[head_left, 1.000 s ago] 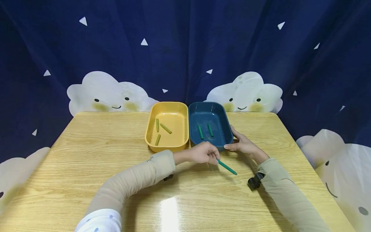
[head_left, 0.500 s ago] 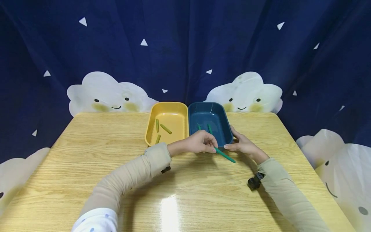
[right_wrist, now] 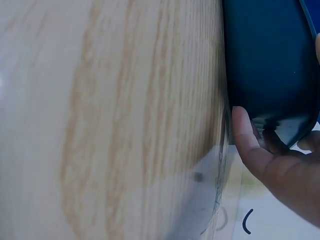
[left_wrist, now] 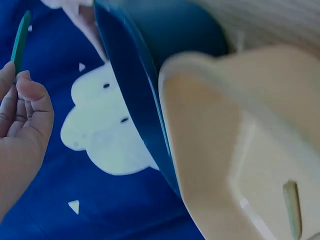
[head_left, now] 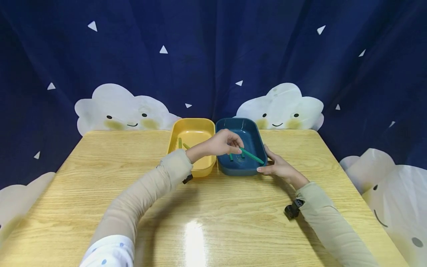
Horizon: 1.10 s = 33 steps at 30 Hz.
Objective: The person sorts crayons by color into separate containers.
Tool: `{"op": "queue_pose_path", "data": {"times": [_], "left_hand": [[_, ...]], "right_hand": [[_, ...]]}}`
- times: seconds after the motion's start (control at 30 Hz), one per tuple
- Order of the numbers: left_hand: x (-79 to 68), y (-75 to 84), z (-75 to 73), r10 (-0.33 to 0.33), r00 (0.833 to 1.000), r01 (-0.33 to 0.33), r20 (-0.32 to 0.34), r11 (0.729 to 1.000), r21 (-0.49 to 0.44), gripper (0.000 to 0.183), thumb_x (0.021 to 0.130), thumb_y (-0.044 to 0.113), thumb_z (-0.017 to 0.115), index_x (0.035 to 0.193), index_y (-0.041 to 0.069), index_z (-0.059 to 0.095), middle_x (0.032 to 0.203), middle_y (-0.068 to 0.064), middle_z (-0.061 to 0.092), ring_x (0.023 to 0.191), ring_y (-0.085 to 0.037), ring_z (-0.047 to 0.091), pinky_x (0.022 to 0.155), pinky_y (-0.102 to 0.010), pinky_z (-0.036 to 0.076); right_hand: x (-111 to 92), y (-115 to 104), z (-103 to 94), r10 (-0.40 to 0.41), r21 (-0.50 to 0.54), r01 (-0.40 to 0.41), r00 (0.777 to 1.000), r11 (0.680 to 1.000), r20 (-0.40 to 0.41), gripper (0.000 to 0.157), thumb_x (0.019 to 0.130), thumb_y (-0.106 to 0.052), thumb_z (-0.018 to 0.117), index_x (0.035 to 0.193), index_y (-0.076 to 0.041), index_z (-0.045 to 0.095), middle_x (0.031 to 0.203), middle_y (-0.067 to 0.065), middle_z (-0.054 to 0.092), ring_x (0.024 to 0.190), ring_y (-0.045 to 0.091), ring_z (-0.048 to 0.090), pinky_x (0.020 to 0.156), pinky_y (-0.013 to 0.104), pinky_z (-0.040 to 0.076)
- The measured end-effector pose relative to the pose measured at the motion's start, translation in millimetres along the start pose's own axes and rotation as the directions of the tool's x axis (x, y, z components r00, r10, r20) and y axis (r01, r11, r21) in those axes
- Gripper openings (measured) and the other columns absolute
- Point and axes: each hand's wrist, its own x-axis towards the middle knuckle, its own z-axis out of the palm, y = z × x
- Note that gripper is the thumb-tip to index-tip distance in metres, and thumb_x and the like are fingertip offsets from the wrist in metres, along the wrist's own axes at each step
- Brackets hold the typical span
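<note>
Between thumb and fingers my left hand [head_left: 221,144] pinches a green crayon [head_left: 252,156], holding it above the blue bin [head_left: 237,172]. The crayon slants down to the right; the left wrist view shows its tapered tip. Two more green crayons [head_left: 231,157] lie in that bin, partly covered by the left hand. My right hand [head_left: 280,170] holds the bin's near right corner, thumb on the front wall and fingers along the side. In the right wrist view its thumb [right_wrist: 245,130] lies against the blue wall.
A yellow bin [head_left: 204,172] stands touching the blue one on its left. Olive-yellow crayons [head_left: 180,143] lie inside, partly behind my left forearm. The wooden table [head_left: 233,222] ends at a dark blue curtain [head_left: 197,55] with cloud prints.
My left hand has moved away from me with the green crayon, from in front of the blue bin to over it. The right hand has stayed at the bin's corner.
</note>
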Motion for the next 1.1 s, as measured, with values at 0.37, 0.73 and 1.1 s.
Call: {"op": "queue_pose_path", "data": {"times": [0.37,0.73,1.1], "left_hand": [[15.6,-7.6,-28.0,0.023,0.999,-0.028,0.032,0.989,0.146,0.012,0.081,-0.001,0.066,0.091,-0.005,0.067,0.086,-0.011,0.065,0.077,-0.019,0.059,0.068,-0.024,0.050],[27.3,-24.5,-41.8,-0.094,0.982,0.059,0.164,0.976,0.211,0.015,0.079,-0.004,0.066,0.094,-0.009,0.066,0.089,-0.013,0.065,0.078,-0.018,0.058,0.071,-0.025,0.050],[32.7,-33.1,-35.1,-0.180,0.977,0.133,0.118,0.935,0.329,0.024,0.082,-0.003,0.063,0.105,-0.002,0.065,0.102,-0.014,0.064,0.090,-0.020,0.059,0.076,-0.024,0.049]], "right_hand": [[-5,1,5.2,-0.020,0.021,0.020,1.000,1.000,0.004,0.101,0.082,-0.010,0.068,0.146,-0.021,-0.009,0.146,0.026,0.012,0.112,0.037,0.048,0.082,0.038,0.049],[-13,-2,16.1,-0.042,0.027,0.041,0.999,0.999,0.027,0.102,0.081,-0.011,0.069,0.146,-0.020,-0.009,0.146,0.026,0.013,0.123,0.043,0.035,0.082,0.032,0.048],[-11,-8,18.1,-0.050,0.007,0.049,0.999,0.999,0.020,0.101,0.080,-0.012,0.069,0.146,-0.021,-0.007,0.149,0.022,0.006,0.121,0.045,0.036,0.082,0.032,0.048]]}}
